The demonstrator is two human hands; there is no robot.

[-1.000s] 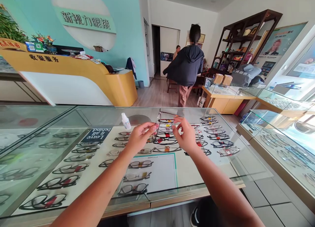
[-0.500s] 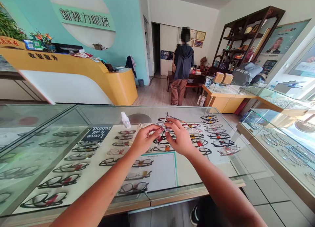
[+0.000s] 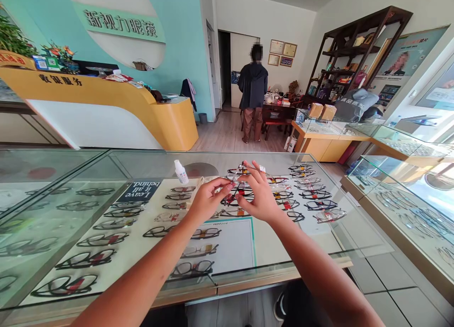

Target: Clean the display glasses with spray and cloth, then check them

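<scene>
Over the glass display counter [image 3: 298, 256], my left hand [image 3: 212, 194] pinches a thin-framed pair of eyeglasses [image 3: 235, 174] between thumb and fingertips. My right hand [image 3: 259, 194] is beside it, fingers stretched out and thumb apart. Its fingers touch or lie close to the eyeglasses' temple, which runs to the right and has a small white tag [image 3: 262, 168] near its end. The lenses are hard to make out against the frames below. A small white bottle [image 3: 180, 172] stands upright on the counter, beyond my left hand.
Rows of eyeglass frames [image 3: 95, 258] lie inside the counter, near a dark blue printed card [image 3: 138, 192]. Another glass case [image 3: 407, 209] stands to the right. Farther back are a yellow-and-white service desk [image 3: 106, 114] and a person [image 3: 253, 86] in dark clothing, facing away.
My right hand's fingers have lifted and spread, and its thumb has come away from the eyeglasses. The white tag now shows. The person at the back has moved left and farther off.
</scene>
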